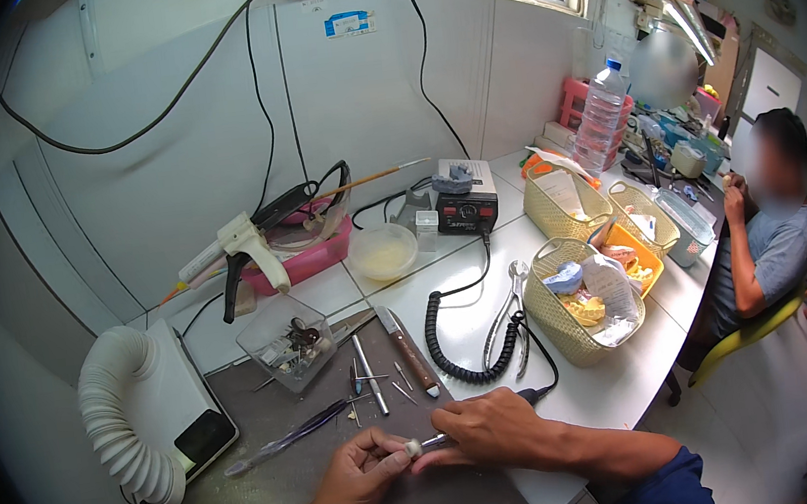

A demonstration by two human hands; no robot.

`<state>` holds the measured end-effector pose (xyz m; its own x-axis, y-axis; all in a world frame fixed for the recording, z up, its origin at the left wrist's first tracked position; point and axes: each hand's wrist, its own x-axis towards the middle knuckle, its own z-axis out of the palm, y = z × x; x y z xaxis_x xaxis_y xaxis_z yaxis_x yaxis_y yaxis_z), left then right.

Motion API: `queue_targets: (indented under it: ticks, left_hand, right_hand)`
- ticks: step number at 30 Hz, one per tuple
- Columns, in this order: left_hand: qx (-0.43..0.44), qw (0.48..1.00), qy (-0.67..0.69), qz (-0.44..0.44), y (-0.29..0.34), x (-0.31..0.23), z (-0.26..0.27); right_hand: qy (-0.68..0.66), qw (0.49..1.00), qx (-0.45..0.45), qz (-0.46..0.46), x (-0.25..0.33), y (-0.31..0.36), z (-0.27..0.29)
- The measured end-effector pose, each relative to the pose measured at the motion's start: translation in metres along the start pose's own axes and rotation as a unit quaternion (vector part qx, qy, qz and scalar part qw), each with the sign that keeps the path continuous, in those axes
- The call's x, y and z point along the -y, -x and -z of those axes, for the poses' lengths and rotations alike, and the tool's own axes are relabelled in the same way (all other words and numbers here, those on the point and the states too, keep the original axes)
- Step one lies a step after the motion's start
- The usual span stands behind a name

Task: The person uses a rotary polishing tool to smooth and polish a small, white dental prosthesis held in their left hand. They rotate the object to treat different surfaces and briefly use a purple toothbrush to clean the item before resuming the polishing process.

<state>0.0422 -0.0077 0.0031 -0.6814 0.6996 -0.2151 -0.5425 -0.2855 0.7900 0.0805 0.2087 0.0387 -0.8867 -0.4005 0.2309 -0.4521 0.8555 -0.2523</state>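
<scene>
Low over the dark grey mat (293, 503), my two hands meet in front of me. The fingertips of my left hand (361, 474) pinch a small off-white piece (413, 448), too small to make out in detail. My right hand (491, 429) is wrapped round a rotary handpiece (433, 441), whose metal front end points left and touches or nearly touches that piece. A black coiled cord (448, 361) runs from the handpiece's back end to a black control box (466, 210). Just beyond my hands lie a wooden-handled knife (409, 353), a metal rod (371, 375) and several small burs.
A white ribbed hose (120, 424) stands at the left. Behind are a clear bin (287, 345), a glue gun (248, 245) on a pink basket (310, 258) and a bowl (384, 254). Woven baskets (571, 327) fill the right side. A seated person (769, 230) works farther right.
</scene>
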Motion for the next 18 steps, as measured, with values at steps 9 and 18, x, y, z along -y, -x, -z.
queue_targets:
  ticks: [9,18]
  left_hand:
    - [-0.011,1.0,0.006,0.003,0.0006,0.0009,-0.0037]
    - [-0.004,1.0,-0.004,0.001,-0.0004,-0.0002,-0.004]
  right_hand:
    - [-0.005,1.0,0.0,0.003,0.0008,-0.0003,0.0001]
    - [0.001,1.0,0.004,0.0,0.0001,-0.0017,0.0019]
